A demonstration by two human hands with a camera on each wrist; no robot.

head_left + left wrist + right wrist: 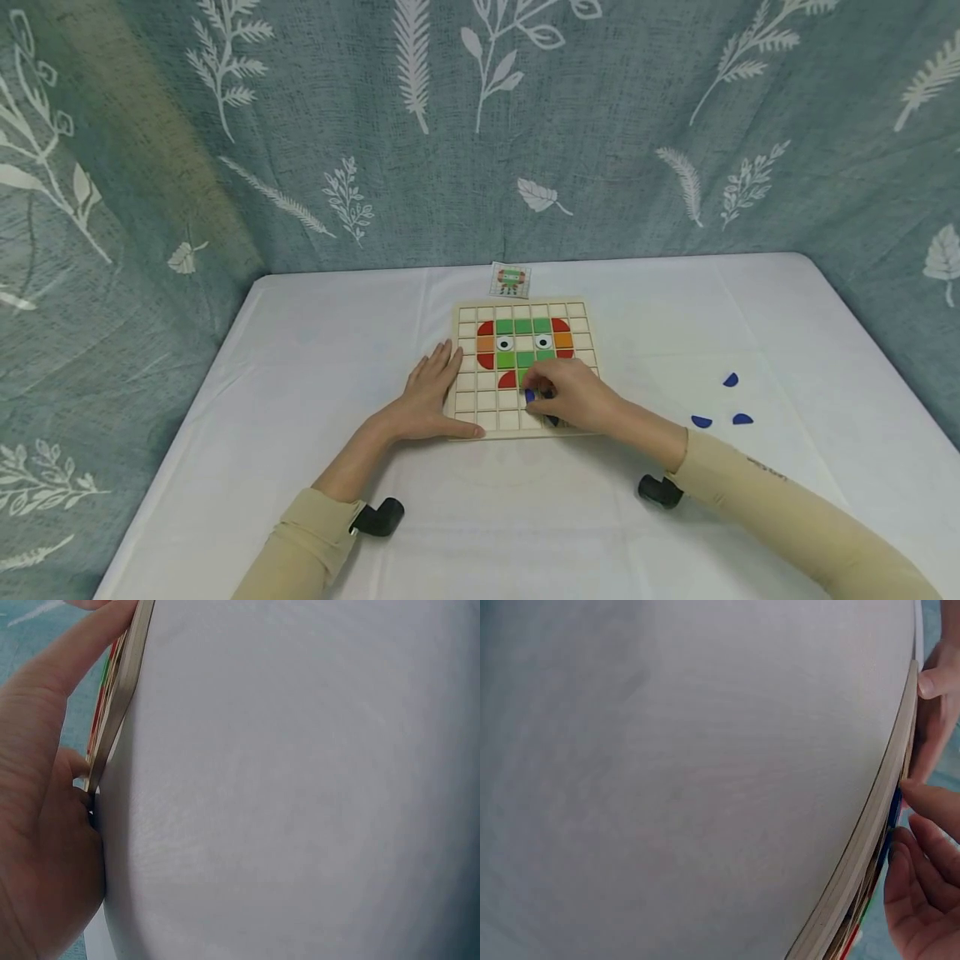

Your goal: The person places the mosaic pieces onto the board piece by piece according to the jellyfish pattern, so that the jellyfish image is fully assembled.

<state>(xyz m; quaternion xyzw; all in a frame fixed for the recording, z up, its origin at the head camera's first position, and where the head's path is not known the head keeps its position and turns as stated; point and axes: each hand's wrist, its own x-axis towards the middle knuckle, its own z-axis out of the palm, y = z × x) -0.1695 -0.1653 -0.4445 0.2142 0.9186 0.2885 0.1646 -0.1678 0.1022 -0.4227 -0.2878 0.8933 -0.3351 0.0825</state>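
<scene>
A square wooden grid board (466, 402) lies on the table, with green, red and orange pieces and two eye pieces (543, 342) set in its cells. My left hand (429, 402) rests against the board's left side, fingers extended and thumb along the near edge. Over the lower middle of the grid, my right hand (576, 393) pinches a small blue piece (529, 397) between thumb and fingers. Another dark blue piece (552, 420) shows partly beneath that hand. In the right wrist view, the blue piece (895, 808) is at the board's surface; its full outline is hidden.
Three blue half-round pieces, one of them the nearest-left piece (701, 422), lie right of the board on the white tablecloth (300, 367). A small picture card (510, 280) lies behind the board. A leaf-patterned curtain (420, 200) hangs behind the table.
</scene>
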